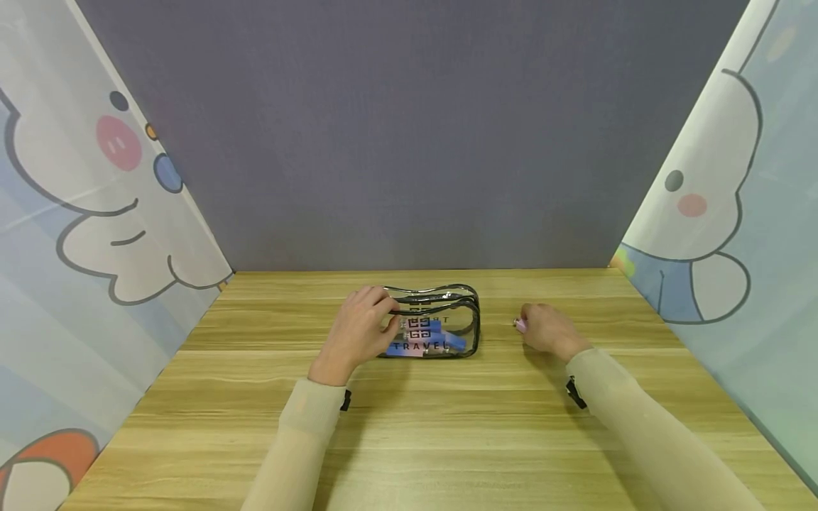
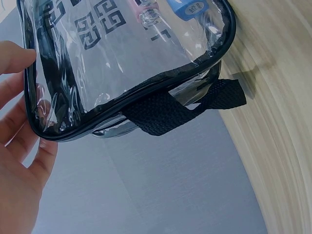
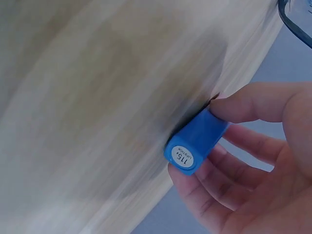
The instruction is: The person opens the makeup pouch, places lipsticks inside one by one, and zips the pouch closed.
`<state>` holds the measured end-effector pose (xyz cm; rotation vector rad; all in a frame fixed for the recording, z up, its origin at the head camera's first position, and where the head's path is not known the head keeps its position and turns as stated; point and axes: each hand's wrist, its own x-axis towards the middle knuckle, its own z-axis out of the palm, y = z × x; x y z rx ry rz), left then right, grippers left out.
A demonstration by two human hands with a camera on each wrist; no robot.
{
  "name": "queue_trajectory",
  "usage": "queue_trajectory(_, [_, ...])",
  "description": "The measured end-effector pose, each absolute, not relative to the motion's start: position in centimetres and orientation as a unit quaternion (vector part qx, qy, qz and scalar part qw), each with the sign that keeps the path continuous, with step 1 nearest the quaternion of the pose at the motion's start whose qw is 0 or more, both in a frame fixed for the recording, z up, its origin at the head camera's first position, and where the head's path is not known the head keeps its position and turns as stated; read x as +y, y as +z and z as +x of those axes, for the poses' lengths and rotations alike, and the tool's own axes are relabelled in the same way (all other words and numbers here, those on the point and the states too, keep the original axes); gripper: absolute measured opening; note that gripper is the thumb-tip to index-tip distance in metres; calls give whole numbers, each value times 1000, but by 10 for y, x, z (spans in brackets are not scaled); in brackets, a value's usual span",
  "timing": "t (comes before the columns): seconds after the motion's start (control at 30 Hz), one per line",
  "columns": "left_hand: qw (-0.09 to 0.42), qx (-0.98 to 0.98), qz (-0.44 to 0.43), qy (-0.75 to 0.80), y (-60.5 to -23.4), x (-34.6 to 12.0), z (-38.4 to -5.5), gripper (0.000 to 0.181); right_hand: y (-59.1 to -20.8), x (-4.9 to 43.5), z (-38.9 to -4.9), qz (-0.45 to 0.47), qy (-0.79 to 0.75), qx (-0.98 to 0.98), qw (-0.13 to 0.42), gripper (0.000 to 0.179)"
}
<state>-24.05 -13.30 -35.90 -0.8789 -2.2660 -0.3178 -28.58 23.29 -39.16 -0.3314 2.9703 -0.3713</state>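
Observation:
A clear zip pouch [image 1: 476, 328] with black edging and the word TRAVEL stands on the table. Several blue and pink tubes [image 1: 452, 342] lie inside it. My left hand [image 1: 359, 328] holds the pouch by its upper left edge; in the left wrist view the thumb is on one side and the fingers behind. A black strap [image 2: 163, 114] sticks out from the pouch's end. To the right, my right hand [image 1: 547, 329] pinches a lipstick [image 3: 197, 139] just at the table top, apart from the pouch. Its blue end bears a round label reading 115; a pink part shows in the head view.
The wood-grain table [image 1: 422, 433] runs back to a grey panel [image 1: 415, 142]. Cartoon-printed curtains [image 1: 722, 234] hang along both sides.

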Motion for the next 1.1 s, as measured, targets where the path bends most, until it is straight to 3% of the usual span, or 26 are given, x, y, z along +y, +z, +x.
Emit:
queue_trajectory(0.4, [336,-872,-336,-119,-359,-133,-241,7,-390,232,-284,-154,-94,983,39,18])
queue_trajectory(1.1, [340,-870,-337,-117,-361,-133,-242,7,-379,217,-279,-156,-139,978,29,32])
